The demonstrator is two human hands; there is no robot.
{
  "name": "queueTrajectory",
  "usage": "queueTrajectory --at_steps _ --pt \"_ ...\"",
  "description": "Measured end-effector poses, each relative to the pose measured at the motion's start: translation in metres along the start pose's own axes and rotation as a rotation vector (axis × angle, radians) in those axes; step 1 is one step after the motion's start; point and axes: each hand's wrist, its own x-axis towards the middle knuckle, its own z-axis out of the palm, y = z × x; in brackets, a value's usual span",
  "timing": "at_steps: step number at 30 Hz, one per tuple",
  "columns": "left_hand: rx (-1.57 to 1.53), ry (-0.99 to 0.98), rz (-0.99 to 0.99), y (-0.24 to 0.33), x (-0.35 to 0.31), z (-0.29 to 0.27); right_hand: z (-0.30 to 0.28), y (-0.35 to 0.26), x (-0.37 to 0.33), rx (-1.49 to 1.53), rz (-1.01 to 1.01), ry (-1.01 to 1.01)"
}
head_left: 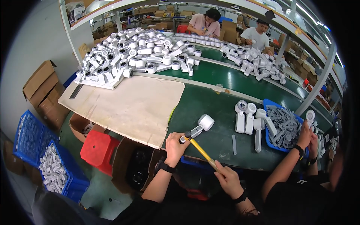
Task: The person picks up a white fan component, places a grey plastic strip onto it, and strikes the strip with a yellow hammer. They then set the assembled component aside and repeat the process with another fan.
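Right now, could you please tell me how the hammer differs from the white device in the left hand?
The hammer has a yellow shaft and a dark head, while the white device is white and grey. The hammer's head is small; the white device's is bulky and rounded. The right hand grips the hammer, whereas the left hand holds the white device. Both have a head on a handle.

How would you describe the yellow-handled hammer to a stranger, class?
Find the dark-green worktable's near edge, then the camera wearer's right grip beside it. Slanting up-left from it is the dark-headed hammer; its yellow handle sets it apart from the white, round-headed device just beyond.
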Motion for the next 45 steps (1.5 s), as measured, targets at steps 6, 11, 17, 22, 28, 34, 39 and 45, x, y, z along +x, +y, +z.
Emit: queueTrajectory --at_steps 6,11,17,22,28,34,39,45 --pt "0.012 -0.020 0.060 0.009 0.005 -0.004 -0.005 0.021 0.014 -0.029 0.079 0.105" --pt "0.046 -0.155 0.015 0.017 0.015 -0.005 -0.002 0.029 0.012 0.064 0.120 0.169" --pt "0.160 -0.033 -0.043 -0.023 0.041 -0.027 -0.002 0.051 -0.017 0.156 0.144 0.116" --pt "0.363 0.095 -0.249 -0.106 0.086 -0.064 -0.011 0.049 -0.057 0.321 0.265 0.316" --pt "0.893 0.231 0.031 -0.024 0.109 0.003 -0.014 0.066 -0.092 0.459 0.399 0.480" --pt "0.014 -0.397 0.631 0.126 0.080 0.156 -0.024 0.061 -0.103 0.652 0.548 0.577" --pt "0.127 -0.579 0.504 0.137 0.066 0.209 -0.030 0.051 -0.109 0.729 0.580 0.605" --pt "0.007 -0.675 0.401 0.121 0.075 0.190 -0.029 0.051 -0.108 0.738 0.577 0.582"
